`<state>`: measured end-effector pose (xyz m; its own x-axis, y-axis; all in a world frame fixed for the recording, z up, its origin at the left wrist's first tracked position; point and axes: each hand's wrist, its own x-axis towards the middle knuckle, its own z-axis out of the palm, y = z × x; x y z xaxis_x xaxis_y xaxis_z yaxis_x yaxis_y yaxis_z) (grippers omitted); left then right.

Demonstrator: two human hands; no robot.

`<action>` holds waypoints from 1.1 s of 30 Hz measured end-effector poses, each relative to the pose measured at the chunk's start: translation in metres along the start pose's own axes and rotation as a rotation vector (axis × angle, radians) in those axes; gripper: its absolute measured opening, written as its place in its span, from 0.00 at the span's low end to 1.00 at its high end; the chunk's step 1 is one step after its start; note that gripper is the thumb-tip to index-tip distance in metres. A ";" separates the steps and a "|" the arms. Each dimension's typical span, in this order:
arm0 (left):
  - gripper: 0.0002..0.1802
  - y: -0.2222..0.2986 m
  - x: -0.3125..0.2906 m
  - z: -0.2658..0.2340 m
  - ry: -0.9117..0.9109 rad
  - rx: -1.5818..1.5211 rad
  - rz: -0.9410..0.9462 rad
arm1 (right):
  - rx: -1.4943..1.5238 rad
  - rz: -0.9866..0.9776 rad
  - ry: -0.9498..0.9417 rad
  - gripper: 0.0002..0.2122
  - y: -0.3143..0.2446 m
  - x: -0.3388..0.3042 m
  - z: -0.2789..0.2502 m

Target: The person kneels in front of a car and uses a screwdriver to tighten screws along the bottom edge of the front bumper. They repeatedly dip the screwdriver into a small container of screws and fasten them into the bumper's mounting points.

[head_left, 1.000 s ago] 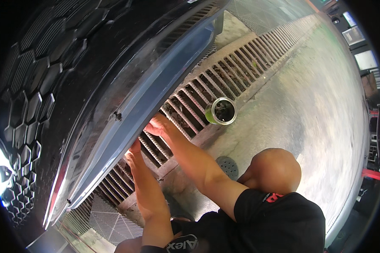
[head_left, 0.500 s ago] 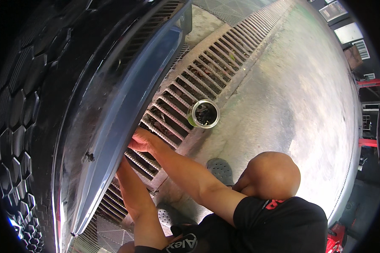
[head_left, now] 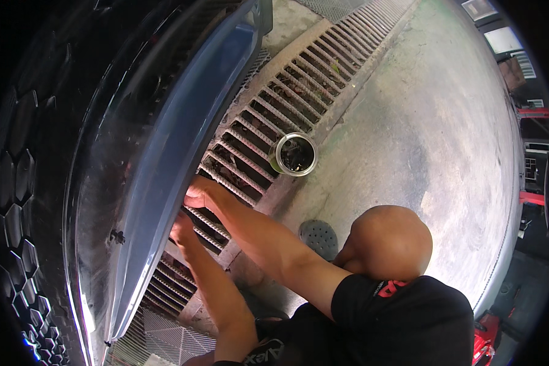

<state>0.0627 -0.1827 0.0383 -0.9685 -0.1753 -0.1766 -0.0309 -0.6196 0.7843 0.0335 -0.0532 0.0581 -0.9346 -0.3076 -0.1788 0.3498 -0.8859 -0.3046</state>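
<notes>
A car's front bumper (head_left: 82,183) fills the left of the view, glossy black, with smears dulling the sheen beside its lower lip panel (head_left: 171,131). That panel is long, smooth and blue-grey, slanting from top centre down toward the lower left, broad along its middle and narrowing at the near end. Its dark outer edge overhangs a drain grate (head_left: 290,100). A small black clip (head_left: 117,236) sits along the panel's inner border.
</notes>
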 end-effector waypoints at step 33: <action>0.20 -0.015 -0.009 0.040 -0.156 -0.316 -0.012 | 0.108 -0.234 -0.066 0.18 -0.040 -0.030 -0.006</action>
<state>0.0615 -0.1417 0.0521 -0.9954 -0.0628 -0.0724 0.0119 -0.8311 0.5560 0.0476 -0.0067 0.0696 -0.9926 -0.1090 -0.0529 0.1183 -0.9663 -0.2286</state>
